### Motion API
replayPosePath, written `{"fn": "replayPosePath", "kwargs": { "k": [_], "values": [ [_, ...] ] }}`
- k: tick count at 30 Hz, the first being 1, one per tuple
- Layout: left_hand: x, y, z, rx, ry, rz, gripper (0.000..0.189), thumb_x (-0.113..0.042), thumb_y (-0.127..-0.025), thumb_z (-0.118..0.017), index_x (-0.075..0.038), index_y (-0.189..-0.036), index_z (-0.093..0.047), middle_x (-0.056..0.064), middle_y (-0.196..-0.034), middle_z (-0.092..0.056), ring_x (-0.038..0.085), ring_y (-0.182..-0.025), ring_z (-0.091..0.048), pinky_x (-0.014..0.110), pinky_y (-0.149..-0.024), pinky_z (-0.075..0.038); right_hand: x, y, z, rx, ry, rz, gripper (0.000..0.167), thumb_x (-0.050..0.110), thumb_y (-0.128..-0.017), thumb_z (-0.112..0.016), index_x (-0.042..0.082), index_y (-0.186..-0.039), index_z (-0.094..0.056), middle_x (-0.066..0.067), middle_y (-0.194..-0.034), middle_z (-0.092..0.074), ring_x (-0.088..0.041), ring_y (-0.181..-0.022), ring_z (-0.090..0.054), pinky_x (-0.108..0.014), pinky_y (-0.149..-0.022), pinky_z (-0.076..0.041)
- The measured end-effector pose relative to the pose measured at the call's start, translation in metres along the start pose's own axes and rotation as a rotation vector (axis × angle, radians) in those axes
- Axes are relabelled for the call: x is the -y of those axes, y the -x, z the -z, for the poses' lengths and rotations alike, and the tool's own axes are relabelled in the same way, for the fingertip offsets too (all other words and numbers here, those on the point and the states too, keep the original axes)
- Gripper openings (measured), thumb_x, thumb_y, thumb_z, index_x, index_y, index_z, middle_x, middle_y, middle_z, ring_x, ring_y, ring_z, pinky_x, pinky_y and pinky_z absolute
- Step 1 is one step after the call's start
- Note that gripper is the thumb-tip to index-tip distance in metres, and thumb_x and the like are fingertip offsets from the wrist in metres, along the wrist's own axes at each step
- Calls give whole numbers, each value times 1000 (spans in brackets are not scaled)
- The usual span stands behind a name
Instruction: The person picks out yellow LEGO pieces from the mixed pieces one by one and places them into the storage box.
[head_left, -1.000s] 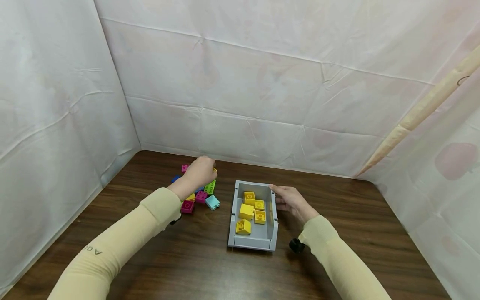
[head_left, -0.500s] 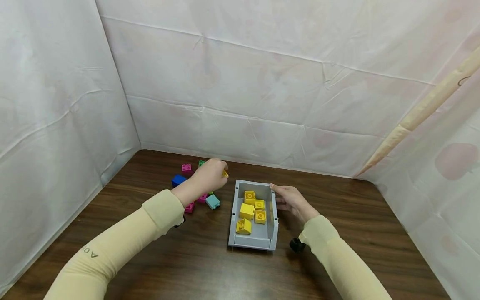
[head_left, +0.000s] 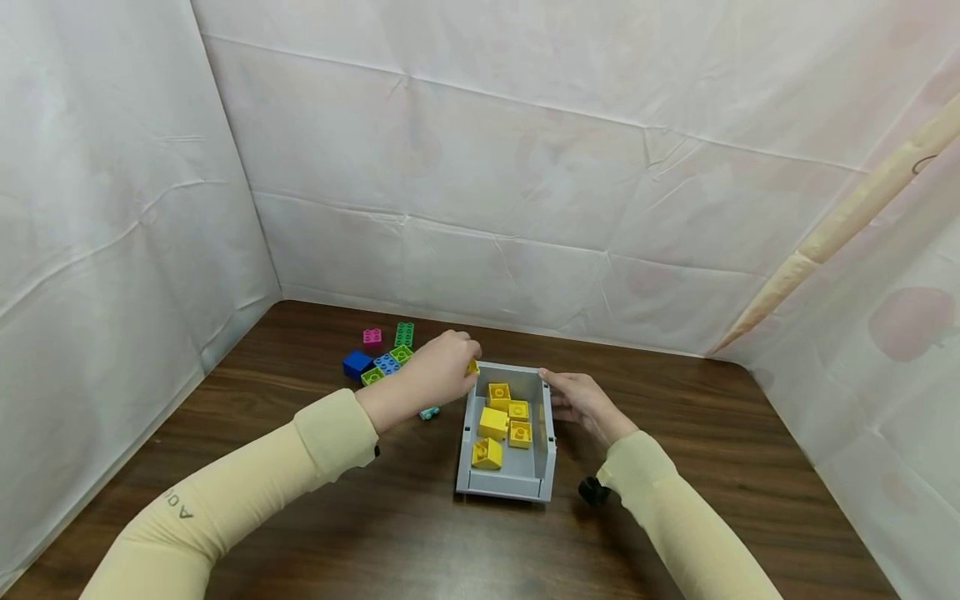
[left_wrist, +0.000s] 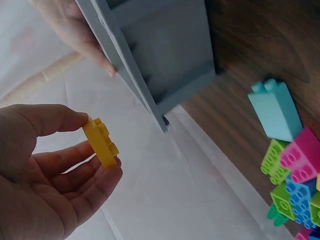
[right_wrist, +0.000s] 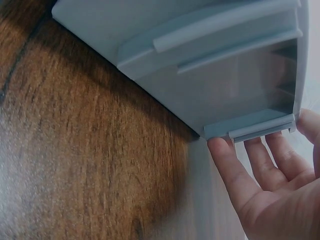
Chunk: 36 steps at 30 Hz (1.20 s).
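Observation:
My left hand [head_left: 438,371] pinches a yellow toy building brick [left_wrist: 101,142] between thumb and fingertips, its studs facing outward. In the head view that hand is above the table, at the far left corner of a grey plastic bin [head_left: 504,486]. Several yellow bricks [head_left: 492,423] lie loose inside the bin. At its far right corner my right hand [head_left: 585,404] grips the bin, thumb over the rim and fingers against the outer side. In the right wrist view, the fingertips [right_wrist: 218,146] touch a ledge on the bin's side wall.
Left of the bin lies a loose group of bricks: a blue brick [head_left: 357,364], a green one [head_left: 405,334], a pink one [head_left: 372,337] and others, partly behind my left arm. A light blue brick [left_wrist: 277,111] lies nearest the bin. White sheeting [head_left: 480,167] surrounds the table.
My left hand has moved right with the yellow brick, from over the loose bricks to the bin's far left corner, uncovering green and blue bricks. The right hand and bin have stayed put.

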<state>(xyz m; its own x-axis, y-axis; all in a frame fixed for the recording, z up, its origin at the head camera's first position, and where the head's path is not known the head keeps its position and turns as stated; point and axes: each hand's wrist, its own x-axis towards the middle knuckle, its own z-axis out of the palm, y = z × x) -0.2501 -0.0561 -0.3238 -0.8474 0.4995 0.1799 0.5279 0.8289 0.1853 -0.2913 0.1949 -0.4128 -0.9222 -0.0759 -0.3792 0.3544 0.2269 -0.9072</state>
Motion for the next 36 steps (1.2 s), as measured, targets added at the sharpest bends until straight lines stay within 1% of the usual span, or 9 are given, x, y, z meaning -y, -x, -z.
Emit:
{"fn": "replayPosePath", "kwargs": {
  "k": [4, 12, 18, 20, 25, 26, 31, 32, 36],
  "values": [
    [-11, 3, 1, 16, -12, -42, 31, -19, -85, -68, -4, -112, -66, 8, -106, -65, 22, -103, -58, 31, -84, -53, 0, 0, -1, 4, -1, 7, 53, 45, -87, -64, 2, -118, -61, -12, -112, -66, -20, -92, -67, -38, -82, -55],
    [-26, 5, -5, 47, 44, -82, 32, -19, -85, -68, -5, -114, -64, 6, -108, -64, 19, -104, -57, 28, -87, -52, 0, 0, -1, 17, -3, 9, 51, 44, -89, -62, 3, -118, -61, -12, -116, -64, -22, -96, -66, -39, -84, -54],
    [-31, 5, -16, 61, 66, -117, 29, -18, -85, -68, -6, -112, -65, 5, -104, -64, 18, -101, -58, 27, -83, -53, 0, 0, 0, 14, -14, 8, 52, 44, -88, -63, 1, -118, -61, -12, -111, -66, -23, -96, -66, -39, -82, -55],
    [-33, 5, -20, 65, 68, -125, 28, -17, -85, -68, -6, -111, -66, 5, -103, -64, 18, -99, -59, 29, -86, -53, -1, -1, 1, 14, -18, 6, 53, 44, -88, -63, 1, -118, -61, -12, -110, -67, -23, -95, -66, -39, -82, -55],
    [-37, 6, -29, 101, 82, -130, 34, -19, -84, -70, -5, -114, -65, 6, -108, -64, 17, -101, -59, 30, -87, -53, -1, -2, 1, 13, -17, 11, 52, 44, -88, -63, 0, -117, -62, -12, -107, -68, -22, -93, -67, -39, -81, -55],
    [-38, 6, -32, 109, 80, -134, 35, -19, -84, -71, -5, -115, -64, 6, -109, -64, 17, -101, -59, 27, -84, -53, -1, -2, 1, 13, -16, 11, 52, 44, -88, -63, 0, -117, -62, -13, -107, -68, -22, -93, -67, -39, -81, -55],
    [-41, 6, -43, 130, 58, -167, 36, -20, -83, -72, -4, -114, -64, 6, -108, -64, 16, -101, -58, 24, -81, -53, -2, -3, 1, 15, -15, 23, 56, 44, -88, -63, -1, -120, -59, -12, -110, -67, -21, -94, -67, -40, -84, -54],
    [-42, 6, -45, 129, 51, -177, 35, -20, -83, -72, -4, -114, -65, 6, -108, -64, 17, -101, -59, 26, -85, -52, -2, -4, 0, 14, -17, 22, 56, 44, -87, -64, -1, -120, -59, -12, -109, -67, -20, -94, -66, -40, -84, -54],
    [-45, 6, -50, 127, 50, -212, 33, -21, -83, -72, -6, -111, -67, 4, -102, -63, 11, -90, -59, 23, -79, -53, -2, -3, 0, 12, -22, 24, 55, 43, -87, -64, -1, -119, -60, -11, -107, -68, -21, -93, -66, -40, -84, -54]
  ]
}}
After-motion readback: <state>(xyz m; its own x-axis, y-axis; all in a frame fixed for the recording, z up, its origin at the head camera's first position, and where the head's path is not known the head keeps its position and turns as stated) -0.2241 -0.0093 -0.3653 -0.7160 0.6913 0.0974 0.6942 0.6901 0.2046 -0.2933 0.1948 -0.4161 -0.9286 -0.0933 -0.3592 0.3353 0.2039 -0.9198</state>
